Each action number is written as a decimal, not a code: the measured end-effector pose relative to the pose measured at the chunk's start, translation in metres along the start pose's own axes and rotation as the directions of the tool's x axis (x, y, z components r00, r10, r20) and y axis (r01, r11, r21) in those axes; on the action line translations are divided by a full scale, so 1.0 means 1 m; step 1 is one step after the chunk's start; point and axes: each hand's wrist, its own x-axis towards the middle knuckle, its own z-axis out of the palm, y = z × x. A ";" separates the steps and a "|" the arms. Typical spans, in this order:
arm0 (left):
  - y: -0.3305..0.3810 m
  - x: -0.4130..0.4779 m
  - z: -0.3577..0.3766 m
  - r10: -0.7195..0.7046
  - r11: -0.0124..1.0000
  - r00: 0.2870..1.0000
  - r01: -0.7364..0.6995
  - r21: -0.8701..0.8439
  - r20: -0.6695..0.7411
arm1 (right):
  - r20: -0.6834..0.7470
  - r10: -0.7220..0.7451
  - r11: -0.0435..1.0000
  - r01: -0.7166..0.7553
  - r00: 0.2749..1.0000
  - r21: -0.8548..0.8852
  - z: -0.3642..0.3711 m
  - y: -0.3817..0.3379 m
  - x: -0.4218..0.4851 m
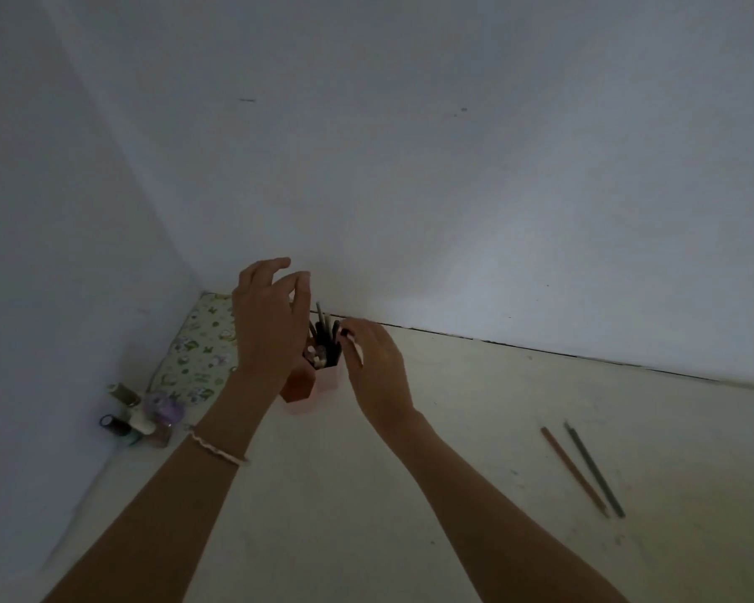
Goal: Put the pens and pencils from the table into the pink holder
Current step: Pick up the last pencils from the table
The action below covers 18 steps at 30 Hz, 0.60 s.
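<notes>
From the head camera, two bare arms reach across a pale desk (475, 428) toward its far edge, where it meets a white wall (453, 167). The pink holder (328, 379) stands near that far edge, toward the left corner, already packed with dark pens and pencils (325, 337) that stick up above its rim. The left hand (271, 328) hangs over the left side of the holder and hides part of it, its grip spread, fingers curled loosely with nothing between them; a thin bracelet (218, 448) circles the wrist. The right hand (377, 367) sits just beside the right side of the holder, its fingers bent toward the upright pens; something pale shows at the thumb side, but whether the grip is pinching anything cannot be told in the dim light. Well apart from the holder, toward the right edge of the desk, a brown pencil (574, 472) and a dark green pencil (595, 470) lie side by side, nearly parallel and not touching. In the far left corner lies a floral pouch (197, 350), with a cluster of small bottles (140, 417) just in front of it against the left wall.
</notes>
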 end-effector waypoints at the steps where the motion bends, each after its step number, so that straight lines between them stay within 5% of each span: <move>1: 0.002 0.000 0.000 -0.010 1.000 1.000 0.010 -0.010 0.012 | 0.009 -0.037 0.997 0.038 0.999 -0.061 0.002 0.002 -0.002; 4: 0.013 -0.004 0.002 0.001 1.000 1.000 0.000 -0.022 0.018 | 0.030 -0.095 0.981 0.099 0.995 -0.167 -0.002 0.006 -0.008; 9: 0.052 -0.028 0.023 0.202 0.979 0.978 -0.199 -0.051 0.057 | -0.183 0.116 0.991 -0.126 0.976 -0.044 -0.040 0.022 -0.016; 14: 0.094 -0.076 0.072 0.250 0.958 0.903 -0.179 -0.222 0.350 | -0.352 0.249 0.963 -0.269 0.903 -0.009 -0.093 0.053 -0.033; 18: 0.128 -0.125 0.114 0.329 0.942 0.760 -0.219 -0.255 0.560 | -0.416 0.326 0.930 -0.367 0.849 -0.021 -0.136 0.074 -0.056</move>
